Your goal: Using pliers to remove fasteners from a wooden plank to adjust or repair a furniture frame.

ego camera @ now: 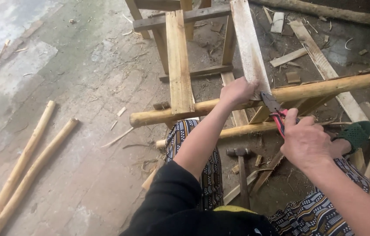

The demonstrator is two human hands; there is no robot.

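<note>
Head view: L hand (237,91) is closed on the lower end of a pale flat plank (249,46), fingers wrapped over its edge, pressing it against a long round pole (325,87) that runs across the frame. R hand (306,142) is gripping pliers (276,114) w/ red handles, fingers closed round the handles; the dark tip points up at the spot where plank meets pole, just beside the L hand. Prob. biting on a nail there, but too small to tell. A second plank (179,61) lies over the same pole to the left, leaning on a wooden frame (185,19) behind. A thinner pole (246,129) runs under the arms. A hammer (241,168) lies on the ground betw. the person's knees, head up. Two loose poles (27,166) lie on the concrete floor (84,87) at far left, well apart. Wood scraps (287,57) are scattered at upper right. A foot in a green slipper (357,133) rests near the R hand.
</note>
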